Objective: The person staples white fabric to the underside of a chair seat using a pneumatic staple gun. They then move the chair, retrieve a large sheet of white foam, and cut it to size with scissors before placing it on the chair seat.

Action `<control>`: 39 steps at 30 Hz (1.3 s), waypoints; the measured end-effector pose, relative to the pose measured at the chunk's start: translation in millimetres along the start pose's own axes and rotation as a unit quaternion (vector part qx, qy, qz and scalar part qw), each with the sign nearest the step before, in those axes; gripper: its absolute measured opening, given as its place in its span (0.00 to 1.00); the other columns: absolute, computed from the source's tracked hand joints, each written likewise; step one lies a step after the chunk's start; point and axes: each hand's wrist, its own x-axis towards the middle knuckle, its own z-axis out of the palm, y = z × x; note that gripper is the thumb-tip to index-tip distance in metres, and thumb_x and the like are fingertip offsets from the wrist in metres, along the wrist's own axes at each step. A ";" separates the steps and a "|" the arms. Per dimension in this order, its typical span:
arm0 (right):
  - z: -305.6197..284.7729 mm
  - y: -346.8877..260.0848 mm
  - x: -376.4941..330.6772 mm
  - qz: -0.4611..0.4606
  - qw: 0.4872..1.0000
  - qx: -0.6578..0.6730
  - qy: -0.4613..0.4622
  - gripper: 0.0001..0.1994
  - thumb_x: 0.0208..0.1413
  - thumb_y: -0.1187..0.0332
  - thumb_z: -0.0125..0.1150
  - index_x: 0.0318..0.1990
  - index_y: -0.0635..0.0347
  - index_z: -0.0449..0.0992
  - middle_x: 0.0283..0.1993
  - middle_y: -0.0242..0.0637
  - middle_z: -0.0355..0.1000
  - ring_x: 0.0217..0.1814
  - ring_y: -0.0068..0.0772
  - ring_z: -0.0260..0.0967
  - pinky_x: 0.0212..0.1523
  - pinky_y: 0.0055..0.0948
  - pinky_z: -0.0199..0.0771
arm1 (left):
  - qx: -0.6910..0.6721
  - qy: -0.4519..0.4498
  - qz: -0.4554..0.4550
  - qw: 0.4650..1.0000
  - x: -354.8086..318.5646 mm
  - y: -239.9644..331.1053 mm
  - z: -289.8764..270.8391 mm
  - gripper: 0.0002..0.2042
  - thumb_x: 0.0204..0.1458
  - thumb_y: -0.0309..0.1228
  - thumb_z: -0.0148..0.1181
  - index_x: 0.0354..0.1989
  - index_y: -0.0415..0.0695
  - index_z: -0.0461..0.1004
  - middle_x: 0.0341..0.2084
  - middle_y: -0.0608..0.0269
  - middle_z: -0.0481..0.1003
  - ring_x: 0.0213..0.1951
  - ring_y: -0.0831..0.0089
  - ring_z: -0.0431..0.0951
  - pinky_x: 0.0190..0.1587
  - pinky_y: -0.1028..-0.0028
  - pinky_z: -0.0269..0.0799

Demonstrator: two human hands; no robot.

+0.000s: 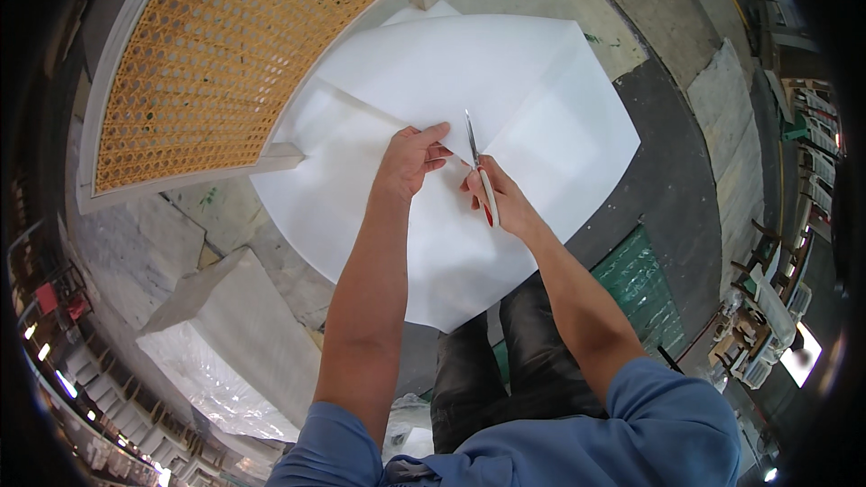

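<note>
A large white sheet (424,261), of paper or thin foam, spreads out in front of me. A long straight edge or fold runs across it from the upper left to my left hand (413,160). That hand is closed with its thumb on top, pinching the sheet near the middle. Close by on the right, my right hand (505,198) grips scissors (472,137) with white and red handles. Their metal blades point away from me over the sheet and look nearly closed. Part of the handles is hidden by my fingers.
At the left stands a curved pale frame with a woven cane panel (207,63), one leg against the sheet. A plastic-wrapped block (225,334) sits at the lower left. A green sheet (639,293) lies on the floor at right. Furniture pieces (767,307) stand further right.
</note>
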 end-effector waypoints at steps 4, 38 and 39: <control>-4.6 -12.8 18.3 -0.003 1.000 -0.024 0.011 0.29 0.66 0.47 0.59 0.61 0.63 0.67 0.34 0.28 0.66 0.34 0.20 0.65 0.35 0.24 0.71 | -0.005 -0.020 0.005 1.000 -0.3 -1.1 -0.7 0.14 0.54 0.37 0.73 0.38 0.44 0.74 0.31 0.63 0.79 0.36 0.68 0.81 0.46 0.65 0.71; -20.5 -66.4 82.6 -0.073 0.984 -0.152 0.055 0.27 0.64 0.41 0.61 0.47 0.60 0.72 0.31 0.27 0.64 0.29 0.18 0.62 0.30 0.23 0.66 | 0.013 0.018 0.014 1.000 -0.8 -16.8 3.5 0.10 0.55 0.36 0.71 0.35 0.46 0.76 0.34 0.67 0.81 0.34 0.77 0.80 0.50 0.71 0.69; -21.5 -68.4 83.6 -0.066 0.984 -0.159 0.044 0.28 0.63 0.40 0.61 0.47 0.60 0.72 0.31 0.28 0.65 0.28 0.19 0.63 0.30 0.24 0.66 | 0.005 0.012 0.026 1.000 -0.9 -17.0 3.6 0.10 0.55 0.36 0.71 0.35 0.46 0.76 0.34 0.67 0.81 0.34 0.77 0.79 0.50 0.71 0.69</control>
